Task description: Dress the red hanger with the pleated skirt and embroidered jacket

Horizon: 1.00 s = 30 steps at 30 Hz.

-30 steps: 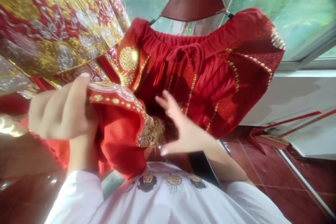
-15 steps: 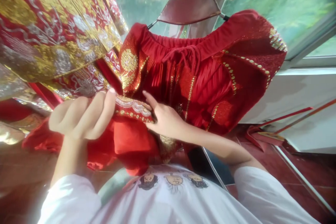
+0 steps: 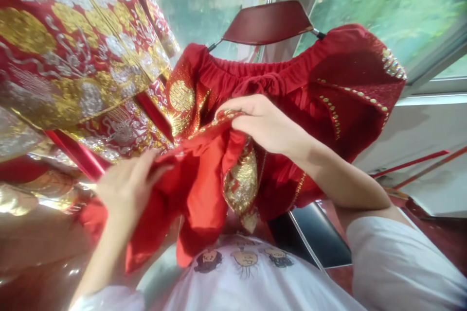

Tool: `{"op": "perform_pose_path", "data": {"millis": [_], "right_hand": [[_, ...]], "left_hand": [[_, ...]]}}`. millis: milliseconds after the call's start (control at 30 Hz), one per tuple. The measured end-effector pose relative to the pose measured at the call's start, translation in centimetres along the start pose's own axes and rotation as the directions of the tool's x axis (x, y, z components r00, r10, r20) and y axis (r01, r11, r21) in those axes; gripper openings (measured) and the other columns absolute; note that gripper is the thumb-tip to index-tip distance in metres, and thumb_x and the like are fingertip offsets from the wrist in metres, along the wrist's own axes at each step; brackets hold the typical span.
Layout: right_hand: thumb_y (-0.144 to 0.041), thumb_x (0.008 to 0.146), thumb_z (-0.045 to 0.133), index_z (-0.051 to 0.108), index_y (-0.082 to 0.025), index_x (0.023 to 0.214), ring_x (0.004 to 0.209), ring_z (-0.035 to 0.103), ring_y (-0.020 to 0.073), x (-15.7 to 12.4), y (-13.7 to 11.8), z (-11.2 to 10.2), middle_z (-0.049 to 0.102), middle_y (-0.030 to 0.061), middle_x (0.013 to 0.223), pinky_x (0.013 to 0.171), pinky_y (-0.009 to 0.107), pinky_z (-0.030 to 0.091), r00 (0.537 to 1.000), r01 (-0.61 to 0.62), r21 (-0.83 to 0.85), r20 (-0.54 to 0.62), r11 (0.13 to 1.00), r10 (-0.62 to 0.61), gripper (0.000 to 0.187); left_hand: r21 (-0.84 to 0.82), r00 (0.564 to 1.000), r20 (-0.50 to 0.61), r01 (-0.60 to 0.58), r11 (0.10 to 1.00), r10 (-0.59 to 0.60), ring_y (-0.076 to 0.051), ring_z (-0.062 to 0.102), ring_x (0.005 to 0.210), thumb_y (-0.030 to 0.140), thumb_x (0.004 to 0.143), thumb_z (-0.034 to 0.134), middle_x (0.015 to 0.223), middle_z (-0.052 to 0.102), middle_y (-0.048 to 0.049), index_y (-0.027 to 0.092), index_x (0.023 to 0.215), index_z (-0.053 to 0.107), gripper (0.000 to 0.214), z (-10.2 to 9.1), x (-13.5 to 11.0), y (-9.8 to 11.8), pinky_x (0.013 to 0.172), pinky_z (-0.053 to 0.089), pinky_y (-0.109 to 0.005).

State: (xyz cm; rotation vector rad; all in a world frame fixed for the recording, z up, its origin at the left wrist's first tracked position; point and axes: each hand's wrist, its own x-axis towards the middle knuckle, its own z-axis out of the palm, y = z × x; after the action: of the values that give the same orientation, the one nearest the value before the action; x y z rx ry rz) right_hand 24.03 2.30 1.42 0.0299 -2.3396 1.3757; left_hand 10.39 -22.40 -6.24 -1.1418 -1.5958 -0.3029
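Observation:
A loose red garment [image 3: 206, 189] with a beaded, embroidered edge stretches between my hands, its folds falling toward my lap. My right hand [image 3: 266, 121] pinches its upper edge, thumb below and fingers above. At the other end, my left hand [image 3: 127, 182], a little blurred, closes around the cloth; its fingertips are partly lost in the folds. A gold sequinned flap [image 3: 242, 182] dangles below my right hand. Just behind hangs a red costume top [image 3: 292, 77] with a gathered, tied neckline and gold beads, on a hanger [image 3: 268, 22] with a broad brown-red crosspiece.
To the left hang costumes [image 3: 73, 43] heavy with gold and silver sequins. Windows [image 3: 394, 9] stand behind the hanger. On the right are a white wall [image 3: 419, 141] and slanting red poles [image 3: 412, 164]. A dark panel [image 3: 321, 231] with a metal edge lies low by my right arm.
My right hand has moved up and right, lifting the garment's edge, whose embroidered face has turned away. My left hand has dropped slightly and loosened from a tight fist. More red cloth hangs down.

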Motion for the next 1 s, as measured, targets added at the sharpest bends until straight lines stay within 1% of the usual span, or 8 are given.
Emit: {"op": "perform_pose_path", "data": {"millis": [133, 267, 367, 467, 533, 633, 800, 1000], "right_hand": [[0.000, 0.071, 0.038, 0.064, -0.012, 0.077, 0.064, 0.056, 0.0088, -0.3, 0.8, 0.8, 0.062, 0.0007, 0.074, 0.060, 0.020, 0.043, 0.996, -0.018, 0.169, -0.085, 0.985, 0.032, 0.029], [-0.001, 0.076, 0.038, 0.067, -0.011, 0.091, 0.072, 0.061, 0.0108, -0.4, 1.4, 2.2, 0.068, 0.0049, 0.086, 0.069, 0.022, 0.046, 0.997, -0.052, -0.094, 0.052, 0.994, 0.057, 0.034], [-0.007, 0.082, 0.042, 0.063, -0.009, 0.109, 0.073, 0.063, 0.0174, 0.0, 2.2, 3.7, 0.068, 0.0116, 0.088, 0.068, 0.029, 0.046, 0.963, 0.112, -0.572, 0.265, 0.812, 0.054, 0.034], [-0.005, 0.080, 0.045, 0.064, -0.005, 0.105, 0.074, 0.064, 0.0233, 1.4, 2.9, 5.3, 0.067, 0.0157, 0.081, 0.062, 0.030, 0.042, 0.868, 0.245, -0.767, 0.446, 0.594, 0.218, 0.031], [0.000, 0.078, 0.042, 0.066, -0.006, 0.095, 0.072, 0.063, 0.0201, 2.5, 2.6, 6.4, 0.067, 0.0149, 0.081, 0.060, 0.026, 0.040, 0.799, 0.213, -0.703, 0.525, 0.679, 0.293, 0.029], [0.002, 0.078, 0.040, 0.065, -0.007, 0.087, 0.070, 0.060, 0.0129, 3.4, 0.4, 8.3, 0.067, 0.0119, 0.083, 0.060, 0.022, 0.038, 0.809, 0.199, -0.480, 0.572, 0.854, 0.133, 0.028], [-0.005, 0.083, 0.045, 0.062, -0.006, 0.091, 0.060, 0.051, 0.0091, 3.7, -4.2, 9.6, 0.061, 0.0084, 0.075, 0.058, 0.023, 0.034, 0.723, 0.381, -0.391, 0.691, 0.838, -0.006, 0.019], [-0.020, 0.092, 0.047, 0.053, -0.011, 0.122, 0.100, 0.053, 0.0187, 9.8, -4.9, 1.3, 0.059, 0.0117, 0.105, 0.079, 0.026, 0.038, 0.913, 0.393, -0.790, 0.277, 0.470, -0.298, 0.032]], "left_hand": [[-0.126, 0.877, 0.379, 0.364, 0.923, -0.295, -0.022, 0.067, 0.077, 0.035, 0.082, 0.066, 0.090, 0.070, -0.0088, 0.017, 0.115, 0.059, 0.039, 1.3, -4.4, 6.5, 0.062, 0.047, -0.028], [0.122, 0.529, 0.552, 0.713, 0.690, -0.644, -0.021, 0.066, 0.071, 0.024, 0.081, 0.055, 0.083, 0.070, -0.0047, 0.021, 0.111, 0.061, 0.031, 0.7, -8.4, 6.5, 0.056, 0.044, -0.026], [0.187, 0.333, 0.481, 0.865, 0.466, -0.811, -0.020, 0.062, 0.061, 0.024, 0.074, 0.056, 0.071, 0.066, -0.0015, 0.023, 0.106, 0.066, 0.033, -1.2, -9.3, 3.0, 0.057, 0.043, -0.027], [-0.054, 0.335, 0.378, 0.939, 0.341, -0.863, -0.019, 0.061, 0.062, 0.024, 0.065, 0.059, 0.073, 0.065, -0.0009, 0.022, 0.109, 0.064, 0.045, -3.2, -8.0, 1.1, 0.061, 0.046, -0.028], [-0.224, 0.383, 0.418, 0.922, 0.316, -0.823, -0.019, 0.061, 0.065, 0.028, 0.064, 0.061, 0.087, 0.067, -0.0028, 0.021, 0.123, 0.057, 0.059, -3.7, -6.3, 1.9, 0.060, 0.048, -0.028], [-0.246, 0.411, 0.512, 0.911, 0.330, -0.754, -0.026, 0.065, 0.087, 0.043, 0.065, 0.069, 0.119, 0.062, -0.0104, 0.018, 0.135, 0.046, 0.078, -2.3, -3.9, 5.2, 0.068, 0.053, -0.032], [-0.165, 0.331, 0.597, 0.942, 0.292, -0.731, -0.028, 0.066, 0.071, 0.048, 0.061, 0.070, 0.073, 0.066, -0.0064, 0.016, 0.086, 0.063, 0.041, 1.1, -3.3, 6.5, 0.062, 0.053, -0.035], [0.102, 0.363, 0.120, 0.921, 0.375, -0.924, -0.034, 0.061, 0.066, 0.056, 0.064, 0.064, 0.064, 0.055, -0.0022, 0.028, 0.077, 0.057, 0.031, -1.5, -2.8, 0.8, 0.064, 0.051, -0.048]]}}
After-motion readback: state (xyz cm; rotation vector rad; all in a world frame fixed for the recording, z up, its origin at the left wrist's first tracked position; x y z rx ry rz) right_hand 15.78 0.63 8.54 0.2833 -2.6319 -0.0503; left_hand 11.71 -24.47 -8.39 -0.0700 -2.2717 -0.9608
